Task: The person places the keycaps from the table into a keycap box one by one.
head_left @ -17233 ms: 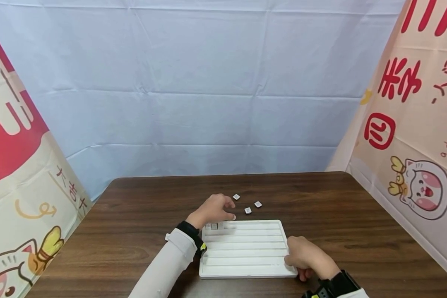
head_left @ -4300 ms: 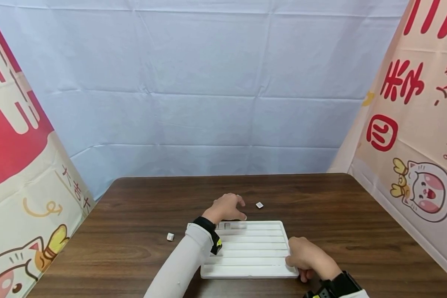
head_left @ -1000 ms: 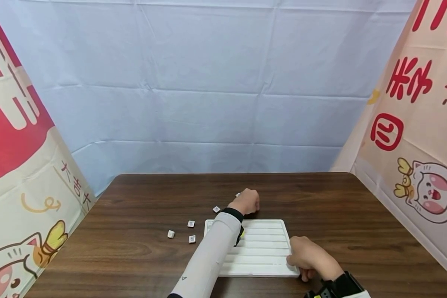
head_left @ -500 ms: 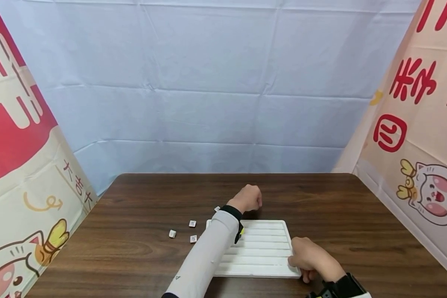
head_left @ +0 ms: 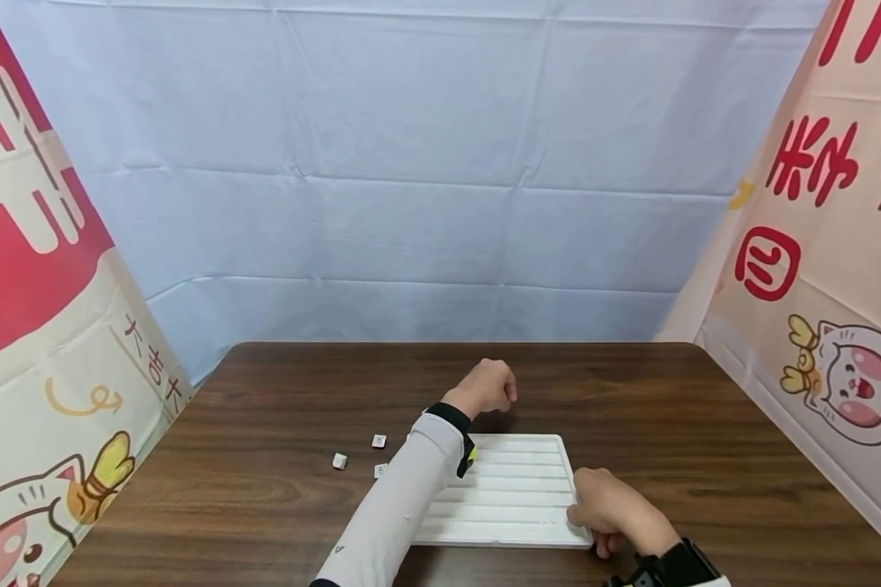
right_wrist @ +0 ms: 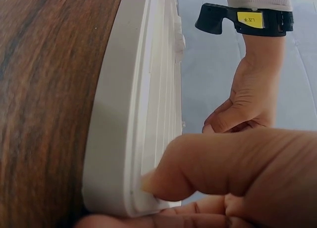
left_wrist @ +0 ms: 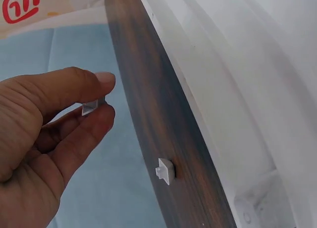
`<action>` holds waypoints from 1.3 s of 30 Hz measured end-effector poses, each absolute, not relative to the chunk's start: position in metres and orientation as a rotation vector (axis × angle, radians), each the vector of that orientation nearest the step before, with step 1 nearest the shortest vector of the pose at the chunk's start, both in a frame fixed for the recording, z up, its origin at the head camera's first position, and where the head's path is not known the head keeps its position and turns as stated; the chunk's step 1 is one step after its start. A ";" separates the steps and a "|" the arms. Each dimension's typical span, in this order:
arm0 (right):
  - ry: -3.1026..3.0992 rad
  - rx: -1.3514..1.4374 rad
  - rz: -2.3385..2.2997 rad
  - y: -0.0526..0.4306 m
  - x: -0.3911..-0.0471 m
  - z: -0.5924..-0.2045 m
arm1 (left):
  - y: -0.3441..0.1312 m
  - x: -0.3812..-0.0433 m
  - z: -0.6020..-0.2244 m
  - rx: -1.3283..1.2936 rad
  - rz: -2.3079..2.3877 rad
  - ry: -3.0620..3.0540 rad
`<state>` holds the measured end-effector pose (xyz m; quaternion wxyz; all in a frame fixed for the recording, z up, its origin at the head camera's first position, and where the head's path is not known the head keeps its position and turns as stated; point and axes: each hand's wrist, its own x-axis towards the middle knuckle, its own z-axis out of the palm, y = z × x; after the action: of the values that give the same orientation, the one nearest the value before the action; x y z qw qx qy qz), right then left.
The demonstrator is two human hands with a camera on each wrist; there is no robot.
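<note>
My left hand (head_left: 484, 386) is raised just beyond the far edge of a white ridged tray (head_left: 514, 491). In the left wrist view its thumb and finger pinch a small white keycap (left_wrist: 90, 108), mostly hidden between them. Another keycap (left_wrist: 167, 171), its hollow side and stem showing, lies on the wood beside the tray. To the left of the tray lie a keycap (head_left: 378, 441), a second keycap (head_left: 340, 461) and a third keycap (head_left: 380, 470) partly behind my sleeve. My right hand (head_left: 617, 512) grips the tray's near right corner, thumb on top and fingers underneath.
The brown wooden table (head_left: 705, 456) extends around the tray. A pale blue cloth (head_left: 411, 163) hangs behind it, with printed cloths at both sides. My left forearm (head_left: 389, 505) crosses over the tray's left part and hides it.
Over the last second my left hand has shifted slightly away from me, and keycaps near it have gone from view. Several seconds ago fewer keycaps lay at the left. My right hand stays put.
</note>
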<state>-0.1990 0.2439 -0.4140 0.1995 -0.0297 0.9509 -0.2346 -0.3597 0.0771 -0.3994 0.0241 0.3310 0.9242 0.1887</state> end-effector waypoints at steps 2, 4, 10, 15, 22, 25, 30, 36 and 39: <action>2.656 -0.077 -0.658 0.244 -0.199 -0.414 | 0.077 -0.359 -0.400 1.013 0.607 2.856; 2.652 -0.074 -0.659 0.244 -0.199 -0.414 | 0.076 -0.360 -0.401 1.012 0.610 2.856; 2.654 -0.079 -0.655 0.244 -0.199 -0.413 | 0.072 -0.361 -0.406 1.030 0.581 2.870; 2.661 -0.075 -0.643 0.243 -0.199 -0.412 | 0.066 -0.359 -0.407 1.029 0.568 2.867; 2.668 -0.072 -0.651 0.242 -0.198 -0.411 | 0.057 -0.361 -0.412 1.040 0.651 2.797; 2.669 -0.070 -0.643 0.243 -0.198 -0.411 | 0.055 -0.362 -0.415 1.049 0.689 2.773; 2.678 -0.078 -0.643 0.242 -0.197 -0.411 | 0.051 -0.363 -0.416 1.035 0.759 2.752; 2.679 -0.070 -0.637 0.241 -0.197 -0.411 | 0.047 -0.363 -0.414 1.020 0.847 2.725; 2.674 -0.066 -0.634 0.242 -0.197 -0.411 | 0.046 -0.363 -0.415 1.001 0.921 2.698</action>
<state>-0.1971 0.2418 -0.4107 0.1949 -0.0236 0.9541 -0.2263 -0.3632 0.0459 -0.4149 0.0599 0.3306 0.8914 0.3042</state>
